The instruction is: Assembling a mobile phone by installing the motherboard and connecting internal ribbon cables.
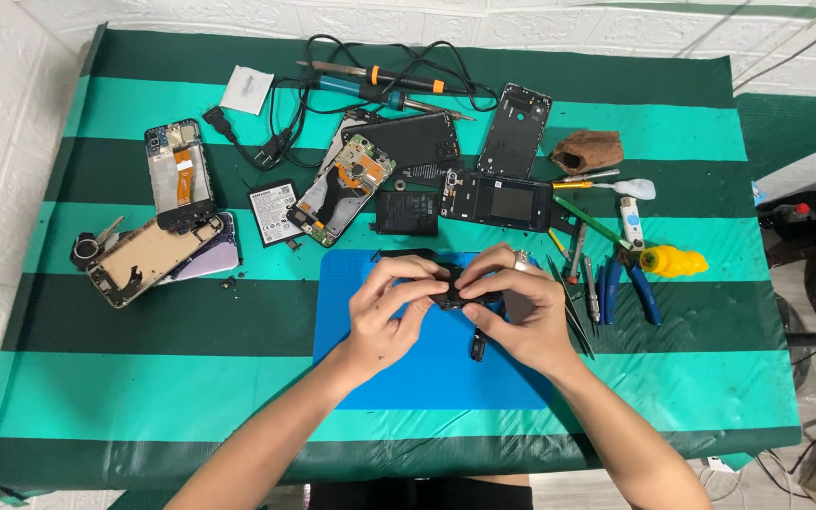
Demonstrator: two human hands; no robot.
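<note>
Your left hand (391, 307) and right hand (512, 307) both pinch the black phone part (455, 288) — fingers closed on it, over the blue mat (408, 378), pliers (639, 288) just right.

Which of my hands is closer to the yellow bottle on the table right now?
Right. Your right hand is over the blue mat, with pliers between it and the yellow bottle. Your left hand sits farther away, on the far side of the right.
</note>
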